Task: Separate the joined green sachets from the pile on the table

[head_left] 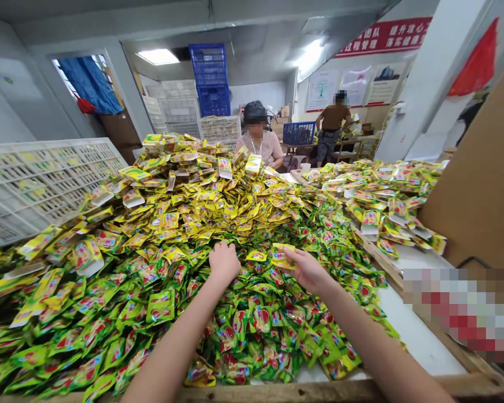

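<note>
A broad heap of small green sachets (pixel 260 319) with red fruit pictures covers the table in front of me. My left hand (pixel 224 260) reaches into the heap with its fingers curled downward; the fingertips are hidden, and I cannot make out what they grip. My right hand (pixel 308 268) pinches a yellow packet (pixel 282 256) between thumb and fingers, just above the heap. A smaller yellow sachet (pixel 256 256) lies between the two hands. Higher up, yellow sachets (pixel 218 207) and flat yellow cartons (pixel 134 174), some with open white ends, are piled on top.
A white plastic crate (pixel 46 184) leans at the left. A wooden rail (pixel 382 263) edges the table on the right, with more yellow cartons (pixel 397 210) beyond it. A brown cardboard panel (pixel 479 168) rises at right. One person (pixel 260 143) sits opposite; another (pixel 334 123) stands behind.
</note>
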{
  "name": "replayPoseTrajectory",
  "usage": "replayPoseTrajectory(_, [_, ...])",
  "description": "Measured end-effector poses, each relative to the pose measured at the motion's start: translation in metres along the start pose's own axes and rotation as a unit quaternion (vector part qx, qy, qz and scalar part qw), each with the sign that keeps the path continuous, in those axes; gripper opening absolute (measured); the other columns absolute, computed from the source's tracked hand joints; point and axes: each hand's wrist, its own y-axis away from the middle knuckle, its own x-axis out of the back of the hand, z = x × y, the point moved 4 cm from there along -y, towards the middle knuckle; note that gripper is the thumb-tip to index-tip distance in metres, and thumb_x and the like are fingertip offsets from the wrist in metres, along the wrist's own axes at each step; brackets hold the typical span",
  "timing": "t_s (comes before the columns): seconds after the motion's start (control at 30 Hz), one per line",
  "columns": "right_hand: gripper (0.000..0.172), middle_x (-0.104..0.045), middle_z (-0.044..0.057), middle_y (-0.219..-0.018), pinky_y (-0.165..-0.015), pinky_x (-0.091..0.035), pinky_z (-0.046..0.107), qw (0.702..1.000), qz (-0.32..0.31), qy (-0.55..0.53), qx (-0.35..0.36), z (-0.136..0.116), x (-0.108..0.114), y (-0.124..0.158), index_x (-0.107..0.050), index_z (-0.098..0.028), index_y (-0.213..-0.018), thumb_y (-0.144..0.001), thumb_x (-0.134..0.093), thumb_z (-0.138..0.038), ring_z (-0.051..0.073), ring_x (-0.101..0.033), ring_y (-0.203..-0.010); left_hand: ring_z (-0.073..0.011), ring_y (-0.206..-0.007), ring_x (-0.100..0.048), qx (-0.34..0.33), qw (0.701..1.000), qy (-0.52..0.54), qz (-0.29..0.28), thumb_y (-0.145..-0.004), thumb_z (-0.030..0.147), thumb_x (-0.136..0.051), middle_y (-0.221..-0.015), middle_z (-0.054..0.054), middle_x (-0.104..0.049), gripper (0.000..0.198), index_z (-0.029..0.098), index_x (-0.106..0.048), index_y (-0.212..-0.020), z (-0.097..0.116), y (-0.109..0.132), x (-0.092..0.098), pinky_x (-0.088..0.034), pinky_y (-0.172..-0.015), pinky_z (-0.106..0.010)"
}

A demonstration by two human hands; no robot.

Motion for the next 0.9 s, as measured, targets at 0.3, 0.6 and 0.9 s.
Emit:
replayPoseTrajectory(0.3, [0.006, -0.068, -0.001, -0.063, -0.052, -0.056, 0.025, 0.997, 0.025, -0.064, -0.032, 0.028, 0.009, 0.006, -0.066, -0.02, -0.068, -0.071, -0.071, -0.022, 0.013, -0.065, -0.056, -0.0205, -0.089, -0.061, -0.088, 0.995, 0.035, -0.036, -0.085, 0.025, -0.05, -0.099, -0.008, -0.058, 0.015, 0.02, -0.059, -0.096, -0.024, 0.006, 0.001, -0.047, -0.079, -0.03])
replayPoseTrajectory(0.6, [0.027, -0.067, -0.001, -0.067, -0.053, -0.054, 0.024, 0.999, 0.016, -0.008, -0.031, 0.037, 0.009, 0.008, -0.068, -0.018, -0.073, -0.057, -0.081, -0.036, 0.014, -0.063, -0.061, -0.0193, -0.081, -0.063, -0.131, 0.989, 0.063, -0.022, -0.077, 0.017, -0.059, -0.093, -0.005, -0.06, 0.008, 0.02, -0.057, -0.084, -0.037, 0.018, 0.007, -0.048, -0.073, -0.028])
replayPoseTrajectory(0.9, [0.045, -0.057, -0.005, -0.057, -0.058, -0.052, 0.028, 0.999, -0.003, 0.027, -0.017, 0.043, -0.001, 0.014, -0.063, -0.017, -0.063, -0.045, -0.081, -0.054, 0.012, -0.056, -0.056, -0.0184, -0.091, -0.064, -0.181, 0.963, 0.171, 0.107, -0.085, 0.016, -0.052, -0.097, -0.006, -0.067, 0.018, 0.02, -0.06, -0.1, -0.038, 0.04, -0.007, -0.052, -0.082, -0.03])
